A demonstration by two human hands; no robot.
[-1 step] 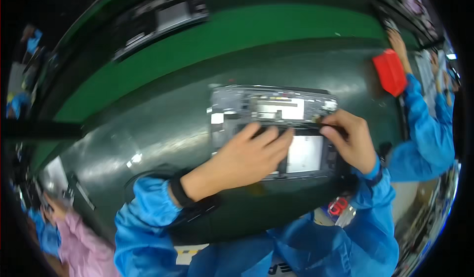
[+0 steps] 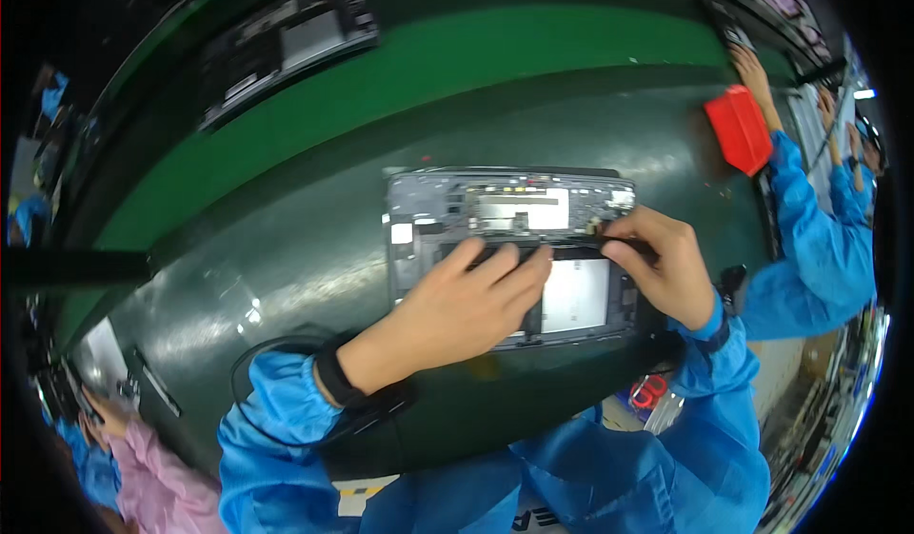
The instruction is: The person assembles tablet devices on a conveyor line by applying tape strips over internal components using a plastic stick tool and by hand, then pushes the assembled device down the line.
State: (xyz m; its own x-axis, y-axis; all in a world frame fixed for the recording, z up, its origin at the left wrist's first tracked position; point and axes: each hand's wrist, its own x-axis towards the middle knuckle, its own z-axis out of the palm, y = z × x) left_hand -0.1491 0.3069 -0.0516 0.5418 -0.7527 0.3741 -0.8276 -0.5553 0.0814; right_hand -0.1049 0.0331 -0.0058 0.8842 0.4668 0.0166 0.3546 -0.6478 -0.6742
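An opened laptop base point(image 2: 407, 258) lies on the dark green bench in front of me, its circuit board and a pale rectangular panel point(image 2: 575, 296) exposed. My left hand point(image 2: 457, 306) rests across its left and middle part, fingers spread, the tips on a black strip point(image 2: 562, 245) that runs along the middle of the base. At the right end of that strip my right hand point(image 2: 662, 258) has thumb and forefinger pinched on it. Its other fingers are curled. The left palm hides part of the base's lower left.
A second laptop base point(image 2: 286, 49) lies at the far left. A red bin point(image 2: 739, 130) stands at the right, near a co-worker's blue sleeve point(image 2: 800, 220). A black cable point(image 2: 238, 382) loops by my left wrist. Red-handled scissors point(image 2: 649, 391) lie near my right elbow.
The whole scene has shifted slightly left in the picture and looks sharper. Both hands keep about the same places on the laptop base.
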